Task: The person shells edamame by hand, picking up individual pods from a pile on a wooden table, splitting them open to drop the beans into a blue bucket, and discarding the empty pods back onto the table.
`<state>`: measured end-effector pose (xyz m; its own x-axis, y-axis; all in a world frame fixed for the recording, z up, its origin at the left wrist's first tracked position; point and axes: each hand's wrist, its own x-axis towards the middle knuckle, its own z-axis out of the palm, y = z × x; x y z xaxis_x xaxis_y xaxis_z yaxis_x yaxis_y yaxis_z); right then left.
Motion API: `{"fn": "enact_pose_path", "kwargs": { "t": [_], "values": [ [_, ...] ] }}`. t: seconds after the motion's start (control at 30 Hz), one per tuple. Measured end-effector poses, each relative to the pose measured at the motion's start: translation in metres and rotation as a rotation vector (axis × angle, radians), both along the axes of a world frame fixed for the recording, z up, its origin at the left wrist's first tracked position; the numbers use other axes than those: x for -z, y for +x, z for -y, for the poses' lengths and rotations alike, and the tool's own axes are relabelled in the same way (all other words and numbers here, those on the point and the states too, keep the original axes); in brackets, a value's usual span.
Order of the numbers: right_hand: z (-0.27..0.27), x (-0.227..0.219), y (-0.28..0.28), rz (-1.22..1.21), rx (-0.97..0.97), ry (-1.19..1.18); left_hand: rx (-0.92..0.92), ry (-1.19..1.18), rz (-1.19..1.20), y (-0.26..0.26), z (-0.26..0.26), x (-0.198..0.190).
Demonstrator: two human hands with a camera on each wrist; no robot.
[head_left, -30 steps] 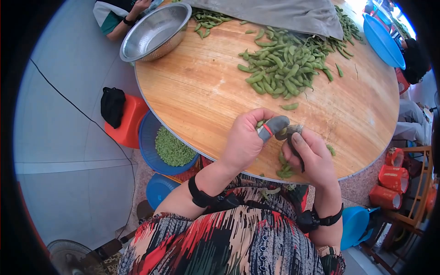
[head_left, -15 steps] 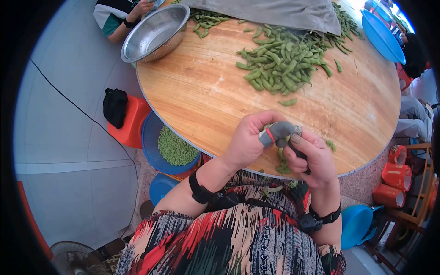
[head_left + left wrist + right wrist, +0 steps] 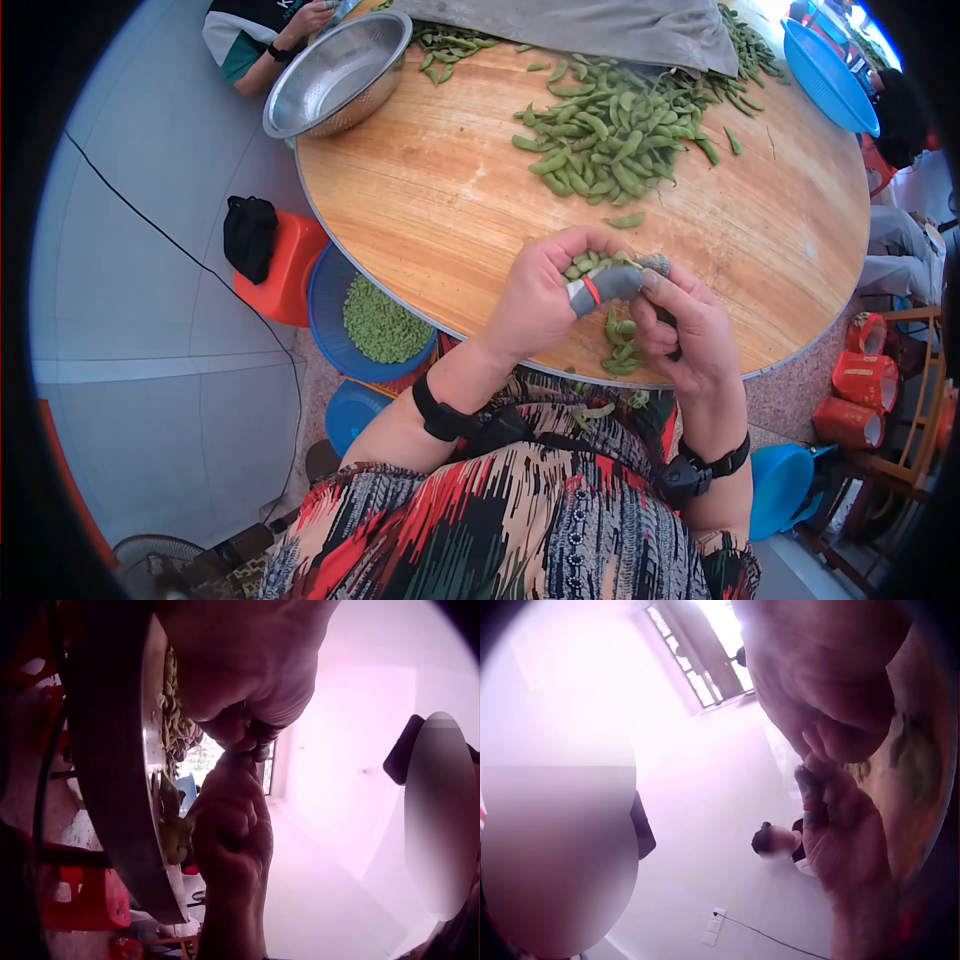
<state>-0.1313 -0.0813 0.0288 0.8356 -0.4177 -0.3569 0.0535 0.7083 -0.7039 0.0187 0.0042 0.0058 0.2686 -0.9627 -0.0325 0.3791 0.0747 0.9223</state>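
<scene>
A: What is noticed first?

B: The round wooden bench [image 3: 420,200], by which the middle of the head view is filled. At its far side a grey cloth [image 3: 600,30] is spread, and a heap of green pods [image 3: 610,140] is gathered against the cloth's near edge.

A: And after that?

B: A perforated metal colander [image 3: 345,70] is set at the far left of the bench. Beside the bench at left, below its top, a blue basin [image 3: 322,310] is seen, with shelled beans [image 3: 385,325] piled in it.

A: How are the hands placed?

B: Both are held together above the near part of the bench. In the left grip [image 3: 535,300] the fingers are curled, and a few green beans [image 3: 582,264] are held in it. In the right grip [image 3: 695,330] the fingers are bent and brought against the left thumb; whether anything is pinched there cannot be told.

A: And the smaller things?

B: A small cluster of pods [image 3: 622,352] is left just below the hands. The left thumb is sheathed in a grey cover [image 3: 622,284], by which a narrow red band [image 3: 591,290] is worn.
</scene>
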Motion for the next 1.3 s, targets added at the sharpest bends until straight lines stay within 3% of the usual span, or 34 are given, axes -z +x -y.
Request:
{"fn": "enact_pose_path", "kwargs": {
  "t": [0.07,0.13,0.17,0.23,0.27,0.33,0.37,0.4,0.47,0.53,0.57,0.6,0.63,0.67,0.73,0.8,0.87,1.17,1.27,1.3],
  "values": [
    [0.004,0.000,0.005,0.084,-0.014,0.087,-0.019,-0.003,-0.042,0.005,0.001,-0.002],
    [0.013,-0.001,0.014,-0.309,-0.053,-0.601,-0.053,0.018,0.045,0.010,0.002,-0.002],
    [0.020,0.004,0.020,-0.307,-0.055,-0.601,-0.056,0.018,0.046,0.010,0.001,0.000],
    [0.033,0.013,0.030,-0.603,0.200,-1.633,-0.021,0.113,-0.037,0.011,0.000,0.003],
    [0.034,0.015,0.031,-0.603,0.202,-1.633,-0.020,0.112,-0.035,0.010,-0.001,0.002],
    [0.032,0.011,0.036,-0.845,0.050,-1.783,0.204,0.215,0.106,0.003,-0.004,-0.001],
    [0.033,0.011,0.036,-0.843,0.050,-1.787,0.299,0.142,0.238,0.001,-0.006,-0.002],
    [0.031,0.013,0.033,-0.781,0.073,-1.766,0.295,0.141,0.237,-0.002,-0.008,-0.002],
    [0.029,0.017,0.025,-0.719,0.090,-1.743,0.271,0.024,0.498,-0.008,-0.011,0.000],
    [0.027,0.020,0.015,-0.500,0.233,-1.330,0.230,0.124,0.507,-0.008,-0.010,-0.008],
    [0.024,0.017,0.011,-0.501,0.230,-1.328,0.115,0.167,0.450,-0.008,-0.009,-0.006],
    [0.019,0.008,0.006,-0.482,0.181,-1.105,-0.001,0.210,0.393,-0.008,-0.006,-0.004],
    [0.015,0.003,0.003,-0.461,0.132,-0.883,-0.053,0.142,0.289,-0.008,-0.002,0.003],
    [0.008,0.003,0.000,-0.462,0.132,-0.882,-0.052,0.143,0.287,-0.007,-0.001,0.004],
    [-0.002,0.001,-0.002,-0.298,0.080,-0.598,0.020,0.142,-0.218,-0.007,0.002,0.002],
    [-0.004,0.001,-0.007,-0.273,0.040,-0.613,-0.021,0.112,-0.237,-0.011,0.003,0.001],
    [-0.004,-0.003,-0.013,-0.124,-0.009,-0.255,-0.062,0.084,-0.255,-0.013,0.004,0.000],
    [-0.004,0.001,-0.016,-0.137,-0.043,-0.287,-0.076,0.074,-0.071,-0.017,0.001,-0.005],
    [-0.007,-0.005,-0.016,-0.108,-0.033,-0.259,0.054,0.008,-0.163,-0.014,-0.001,-0.006],
    [-0.007,-0.005,-0.017,-0.108,-0.033,-0.258,0.143,0.028,-0.306,-0.010,0.000,-0.003]
  ]
}}
